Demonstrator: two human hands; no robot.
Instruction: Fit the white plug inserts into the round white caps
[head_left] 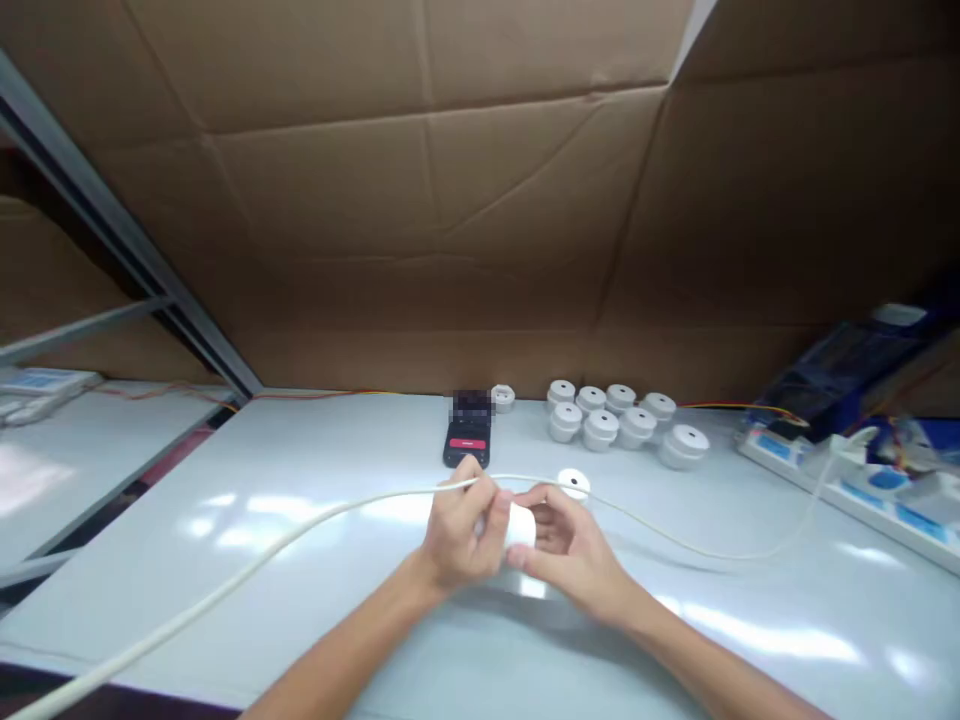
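Observation:
My left hand (463, 525) is closed on one side of a small white round plastic housing (520, 524), held just above the table. From the other side, the fingers and thumb of my right hand (574, 545) press on the same housing, which my fingers partly cover. Just behind my right hand, another white round housing (574, 482) with a dark hole in its top stands on the table. A white cable (300, 535) crosses the view over my left fingers; whether it touches them I cannot tell.
Several white housings (600, 428) stand grouped at the back, beside a white ring-shaped part (503, 397). A black phone (466, 443) lies left of them. Power strips (832, 490) with plugs run along the right. A cardboard wall (420, 220) rises behind the pale table (225, 580).

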